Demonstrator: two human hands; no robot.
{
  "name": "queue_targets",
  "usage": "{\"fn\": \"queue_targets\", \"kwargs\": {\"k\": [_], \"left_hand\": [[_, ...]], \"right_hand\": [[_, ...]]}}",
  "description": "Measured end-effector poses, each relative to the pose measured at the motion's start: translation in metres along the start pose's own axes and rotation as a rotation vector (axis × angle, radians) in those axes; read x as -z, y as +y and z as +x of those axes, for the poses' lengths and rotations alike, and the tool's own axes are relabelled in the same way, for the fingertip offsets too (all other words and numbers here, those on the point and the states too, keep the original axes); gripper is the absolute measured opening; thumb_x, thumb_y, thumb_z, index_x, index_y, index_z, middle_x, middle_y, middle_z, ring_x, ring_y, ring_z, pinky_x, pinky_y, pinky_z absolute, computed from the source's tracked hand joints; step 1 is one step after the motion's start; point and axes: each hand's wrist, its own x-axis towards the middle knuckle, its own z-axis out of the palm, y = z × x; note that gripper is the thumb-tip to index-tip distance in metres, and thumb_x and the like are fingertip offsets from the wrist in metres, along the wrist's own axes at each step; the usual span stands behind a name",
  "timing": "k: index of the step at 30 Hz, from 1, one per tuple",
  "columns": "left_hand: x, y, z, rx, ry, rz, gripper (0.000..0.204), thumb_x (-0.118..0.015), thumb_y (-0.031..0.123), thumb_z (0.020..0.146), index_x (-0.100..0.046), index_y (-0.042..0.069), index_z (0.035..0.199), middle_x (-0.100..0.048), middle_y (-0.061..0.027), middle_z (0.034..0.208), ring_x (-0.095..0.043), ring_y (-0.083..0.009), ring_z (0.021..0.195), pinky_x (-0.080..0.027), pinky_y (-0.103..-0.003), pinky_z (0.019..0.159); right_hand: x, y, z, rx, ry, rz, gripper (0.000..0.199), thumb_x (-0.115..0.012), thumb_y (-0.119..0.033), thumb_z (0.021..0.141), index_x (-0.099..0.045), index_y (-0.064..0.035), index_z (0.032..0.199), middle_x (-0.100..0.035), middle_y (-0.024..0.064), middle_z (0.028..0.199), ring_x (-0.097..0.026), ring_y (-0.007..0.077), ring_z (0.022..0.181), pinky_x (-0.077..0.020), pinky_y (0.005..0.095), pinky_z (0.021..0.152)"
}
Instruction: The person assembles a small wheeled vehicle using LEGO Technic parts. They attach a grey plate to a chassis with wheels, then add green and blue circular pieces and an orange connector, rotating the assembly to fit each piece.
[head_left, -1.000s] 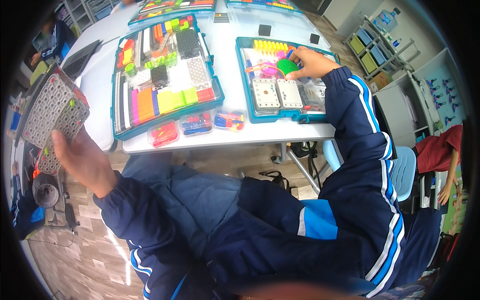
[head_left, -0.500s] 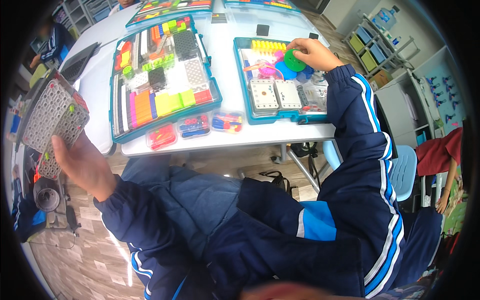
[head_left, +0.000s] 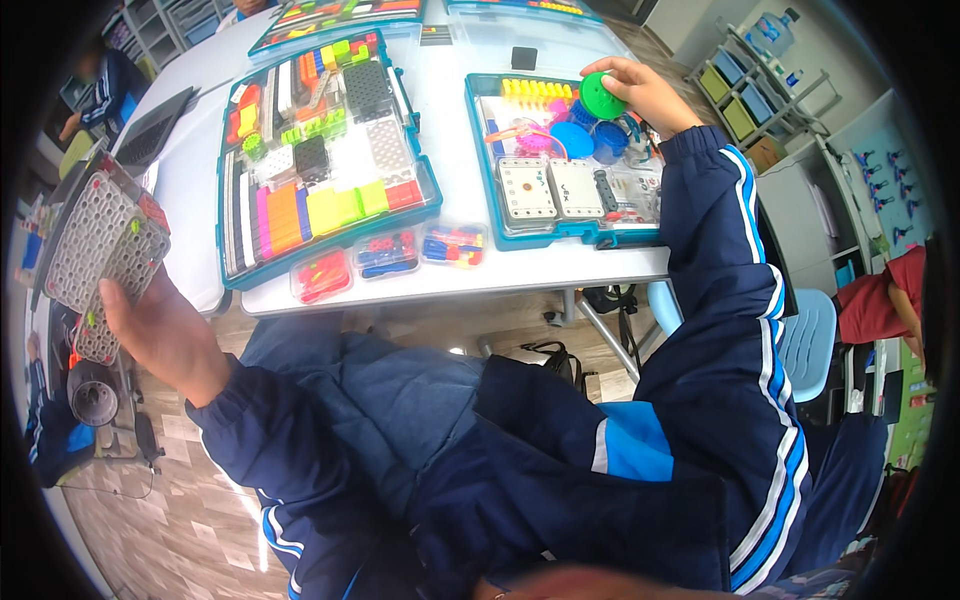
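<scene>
— Head view: our right hand [head_left: 648, 92] pinches a green gear [head_left: 601, 96] above the blue parts tray [head_left: 480, 150] on the tabletop [head_left: 455, 280].
— And our left hand [head_left: 160, 330], far off the tabletop's left, clasps a grey perforated building plate [head_left: 100, 245].

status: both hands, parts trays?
Left hand holds grey perforated plate assembly off the table's left side. Right hand grips green gear over right tray. Nothing blocking.

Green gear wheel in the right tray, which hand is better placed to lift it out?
Right hand: it already grips the green gear wheel. The left hand holds a grey perforated assembly off the table.
</scene>
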Motion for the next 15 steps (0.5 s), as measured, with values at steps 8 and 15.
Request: {"fn": "queue_targets", "kwargs": {"k": [8, 15], "left_hand": [[-0.001, -0.002, -0.001, -0.02, 0.025, 0.008, 0.041, -0.057, 0.029, 0.09, -0.057, -0.004, 0.114, -0.065, -0.0158, 0.109, -0.061, -0.023, 0.103, -0.042, -0.036, 0.1], [0.0, -0.005, -0.002, -0.006, 0.011, 0.018, 0.044, -0.057, 0.028, 0.091, -0.05, -0.003, 0.122, -0.06, -0.0152, 0.117, -0.057, -0.0227, 0.109, -0.04, -0.036, 0.101]], "right_hand": [[-0.024, 0.005, 0.004, 0.092, -0.201, 0.103, 0.018, -0.06, -0.014, 0.09, -0.064, -0.0094, 0.106, -0.066, 0.0036, 0.093, -0.058, 0.013, 0.086, -0.0458, 0.0276, 0.08], [-0.003, 0.01, -0.019, 0.064, 0.098, -0.778, 0.036, -0.078, -0.02, 0.07, -0.067, -0.0048, 0.1, -0.063, 0.012, 0.094, -0.058, 0.0274, 0.094, -0.0454, 0.0346, 0.085]]}}
